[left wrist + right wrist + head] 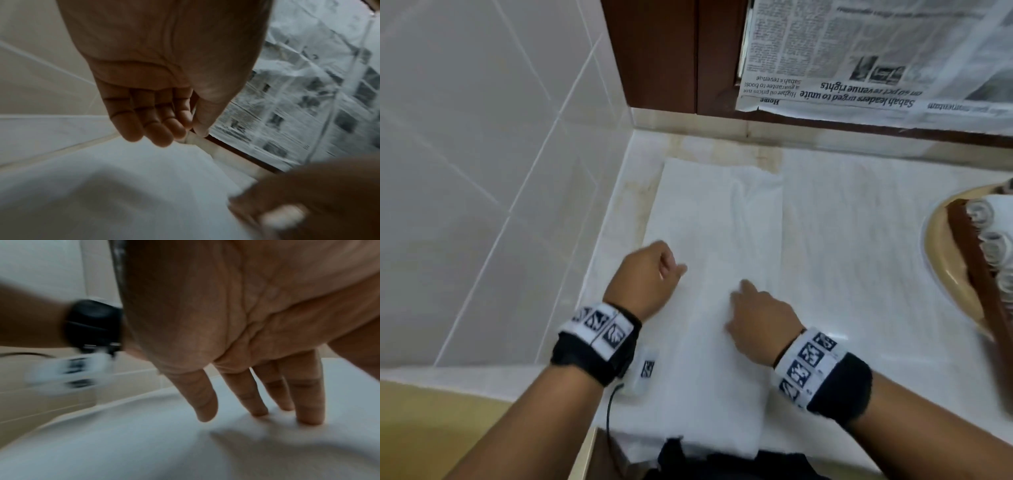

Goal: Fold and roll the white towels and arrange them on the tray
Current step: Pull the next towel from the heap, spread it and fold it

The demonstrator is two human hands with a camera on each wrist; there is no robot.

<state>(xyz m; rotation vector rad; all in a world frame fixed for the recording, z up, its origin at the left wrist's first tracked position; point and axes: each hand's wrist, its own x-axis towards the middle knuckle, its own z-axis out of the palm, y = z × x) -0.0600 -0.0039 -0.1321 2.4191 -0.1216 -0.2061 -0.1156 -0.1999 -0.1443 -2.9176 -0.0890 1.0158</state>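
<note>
Left hand [645,274], palm down with fingers loosely curled and holding nothing, hovers over the white towel [719,240], which lies flat on the tabletop [859,240]. Right hand [758,317], fingers [310,402] straight and spread, presses it. Tray [941,253] at 3 o'clock.

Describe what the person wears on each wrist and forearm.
Both forearms are bare, with no sleeves. Each wrist carries a black strap topped by a white band printed with square black-and-white markers: the left wrist band and the right wrist band. A thin dark cable hangs from the left one. The left hand and right hand are ungloved.
</note>
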